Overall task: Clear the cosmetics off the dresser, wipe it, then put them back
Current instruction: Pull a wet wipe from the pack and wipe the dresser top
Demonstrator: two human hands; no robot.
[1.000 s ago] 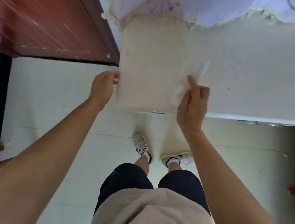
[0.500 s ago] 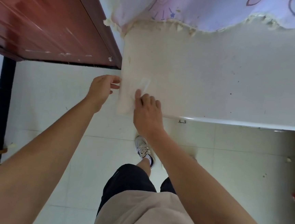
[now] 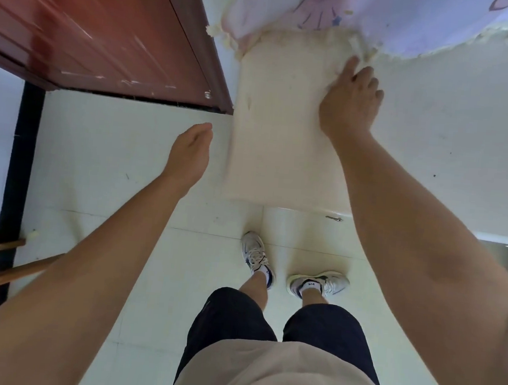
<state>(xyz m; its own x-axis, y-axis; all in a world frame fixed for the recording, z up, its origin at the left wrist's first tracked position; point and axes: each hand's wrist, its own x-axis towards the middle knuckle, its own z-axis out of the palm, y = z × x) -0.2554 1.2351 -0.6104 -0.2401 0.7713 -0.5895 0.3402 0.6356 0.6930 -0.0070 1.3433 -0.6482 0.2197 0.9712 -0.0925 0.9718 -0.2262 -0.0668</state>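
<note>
The white dresser top [image 3: 282, 139] fills the upper middle and right of the head view, and no cosmetics show on it. My right hand [image 3: 351, 102] presses palm-down on its far part, right by the fringed edge of a hanging cloth. The white tissue it held is almost wholly hidden under the palm, with only a pale sliver by the fingertips [image 3: 337, 73]. My left hand [image 3: 190, 150] hangs in the air just left of the dresser's side edge, apart from it, fingers loosely extended and holding nothing.
A red-brown wooden panel [image 3: 91, 30] stands close at the upper left. A pale printed cloth with a frayed fringe [image 3: 400, 17] hangs over the dresser's back. Below are the tiled floor, my sneakers [image 3: 256, 257], a black post [image 3: 18, 171] and wooden rods [image 3: 3, 274].
My right hand slid from the dresser's near left edge up to its far part by the fringe. My left hand let go of the side edge and drew back.
</note>
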